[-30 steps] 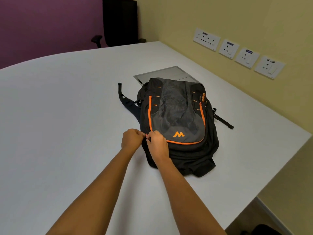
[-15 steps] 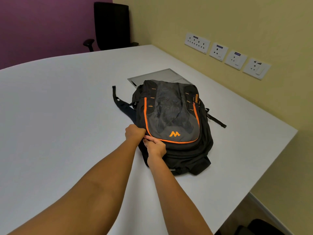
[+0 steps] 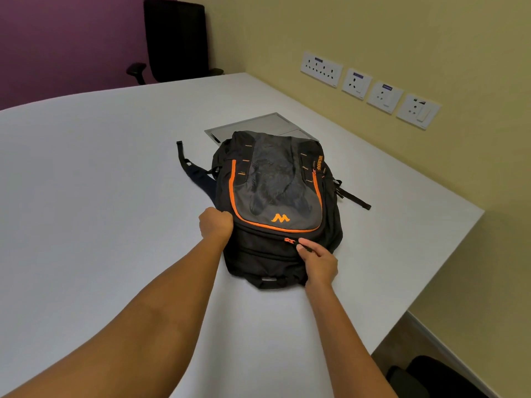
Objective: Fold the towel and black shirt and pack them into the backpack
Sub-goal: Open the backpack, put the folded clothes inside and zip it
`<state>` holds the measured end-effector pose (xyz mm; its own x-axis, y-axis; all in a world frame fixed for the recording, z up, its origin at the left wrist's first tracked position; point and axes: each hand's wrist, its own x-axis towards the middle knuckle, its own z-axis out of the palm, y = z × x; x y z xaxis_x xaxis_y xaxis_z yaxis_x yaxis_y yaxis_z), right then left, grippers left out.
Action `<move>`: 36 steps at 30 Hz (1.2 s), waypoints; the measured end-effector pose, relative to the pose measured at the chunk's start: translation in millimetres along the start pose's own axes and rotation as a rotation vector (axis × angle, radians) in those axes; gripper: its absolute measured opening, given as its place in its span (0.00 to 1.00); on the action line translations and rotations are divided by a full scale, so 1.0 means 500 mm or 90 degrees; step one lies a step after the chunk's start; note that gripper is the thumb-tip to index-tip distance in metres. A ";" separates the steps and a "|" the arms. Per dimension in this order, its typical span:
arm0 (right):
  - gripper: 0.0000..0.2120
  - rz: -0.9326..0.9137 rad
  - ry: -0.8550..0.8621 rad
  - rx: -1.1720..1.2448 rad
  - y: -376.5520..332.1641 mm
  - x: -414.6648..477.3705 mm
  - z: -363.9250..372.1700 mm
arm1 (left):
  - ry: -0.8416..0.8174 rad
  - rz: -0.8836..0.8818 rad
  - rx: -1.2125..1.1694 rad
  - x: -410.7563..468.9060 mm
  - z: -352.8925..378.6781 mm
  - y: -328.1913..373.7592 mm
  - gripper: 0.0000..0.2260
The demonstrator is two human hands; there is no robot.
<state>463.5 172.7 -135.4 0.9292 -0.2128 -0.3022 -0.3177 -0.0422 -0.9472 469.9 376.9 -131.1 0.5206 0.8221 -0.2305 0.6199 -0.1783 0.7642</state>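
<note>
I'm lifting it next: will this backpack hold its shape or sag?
Probably sags: the backpack is soft fabric, slumped flat on the table. Likely fairly light, since it lies low rather than bulging. Its loose straps may trail and snag.

I see a white table (image 3: pixel 100 196) with a curved far edge, and a grey panel (image 3: pixel 258 124) set flush into its top toward the yellow wall (image 3: pixel 373 24). On that wall I count a row of four white socket plates (image 3: pixel 356 83). A black office chair (image 3: pixel 175 38) stands behind the table by the purple wall (image 3: pixel 71 38). A dark seat (image 3: pixel 431 374) shows at lower right.
</note>
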 end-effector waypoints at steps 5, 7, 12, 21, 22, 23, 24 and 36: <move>0.06 -0.110 -0.034 -0.088 -0.022 0.001 -0.001 | -0.068 0.525 0.050 -0.090 0.046 -0.007 0.13; 0.06 -0.141 -0.042 -0.094 -0.027 0.007 -0.001 | -0.199 0.672 0.159 -0.121 0.073 -0.014 0.15; 0.07 -0.107 -0.038 -0.078 -0.022 0.019 -0.016 | -0.154 0.662 0.196 -0.137 0.094 0.000 0.09; 0.11 0.028 0.100 0.095 -0.050 0.105 -0.111 | -0.237 0.584 0.266 -0.123 0.084 0.015 0.07; 0.10 0.009 0.094 0.074 -0.058 0.112 -0.115 | -0.252 0.561 0.275 -0.126 0.085 0.021 0.07; 0.10 -0.011 0.081 0.050 -0.066 0.116 -0.117 | -0.272 0.544 0.290 -0.128 0.085 0.029 0.07; 0.10 -0.028 0.065 0.026 -0.072 0.119 -0.117 | -0.291 0.539 0.306 -0.130 0.087 0.037 0.06; 0.08 -0.119 -0.040 -0.130 -0.094 0.172 -0.124 | -0.290 0.583 0.310 -0.206 0.188 0.136 0.09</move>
<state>546.7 95.9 -110.3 0.9830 -0.1228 -0.1368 -0.1659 -0.2715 -0.9480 513.4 229.3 -111.8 0.9996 0.0177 0.0211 0.0059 -0.8854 0.4649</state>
